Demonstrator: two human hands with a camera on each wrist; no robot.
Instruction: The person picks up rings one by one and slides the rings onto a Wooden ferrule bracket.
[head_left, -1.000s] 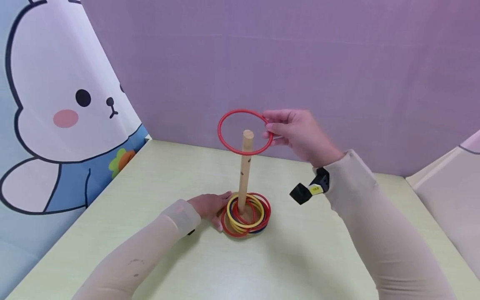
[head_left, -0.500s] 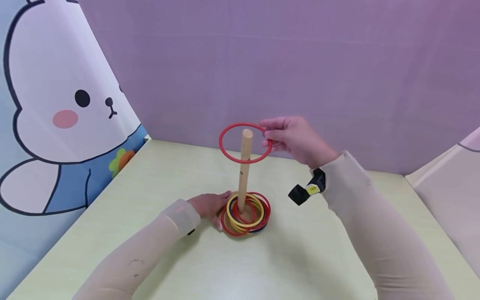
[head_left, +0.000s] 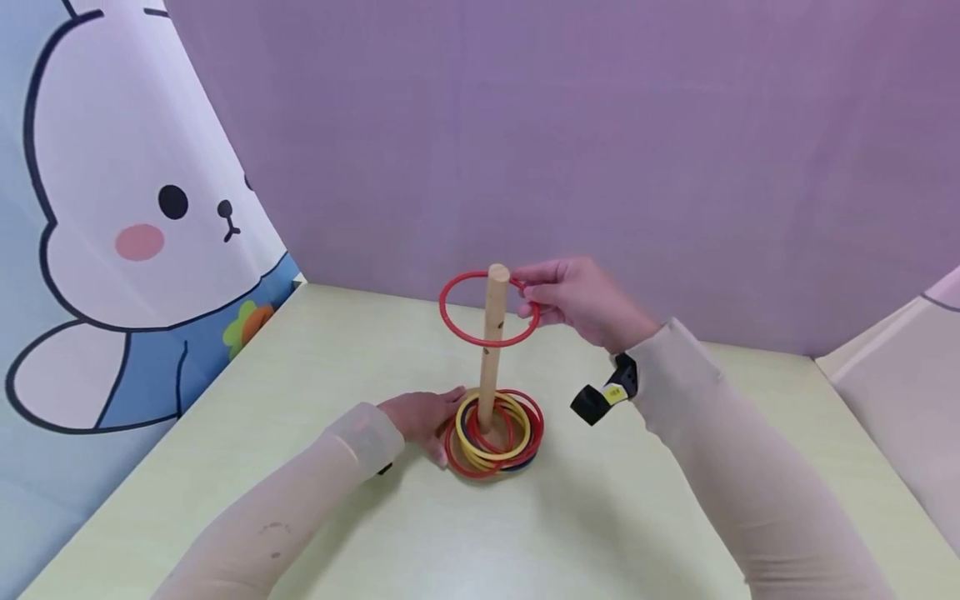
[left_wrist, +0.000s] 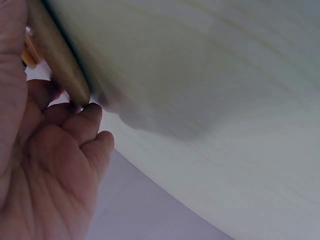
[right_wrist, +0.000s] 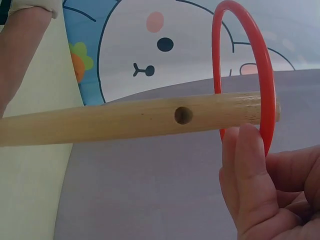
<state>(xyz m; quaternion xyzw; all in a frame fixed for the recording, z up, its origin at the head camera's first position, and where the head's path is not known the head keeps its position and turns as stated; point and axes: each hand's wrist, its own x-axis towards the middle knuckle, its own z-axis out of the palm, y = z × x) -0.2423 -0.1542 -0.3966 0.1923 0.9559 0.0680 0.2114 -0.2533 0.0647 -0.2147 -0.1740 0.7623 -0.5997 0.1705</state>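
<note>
A wooden post [head_left: 491,333] with small holes stands upright on a round wooden base [left_wrist: 60,55]. My right hand [head_left: 573,300] pinches a red ring [right_wrist: 266,90] at its right side between thumb and fingers. That ring encircles the post just below its tip. My left hand [head_left: 423,421] grips the left edge of the base, fingertips curled at its rim in the left wrist view. Around the foot of the post lie several yellow, red and dark blue rings, a yellow ring [head_left: 527,425] on top. Part of the base is hidden under them.
The pale table [head_left: 585,517] extends around the base. A purple cloth wall [head_left: 600,125] rises behind the table, with a cartoon-printed cloth [head_left: 90,167] at the left and a pale cloth [head_left: 900,367] at the right.
My right hand has lowered the red ring from above the post's tip to around its upper part. The left hand stays on the base.
</note>
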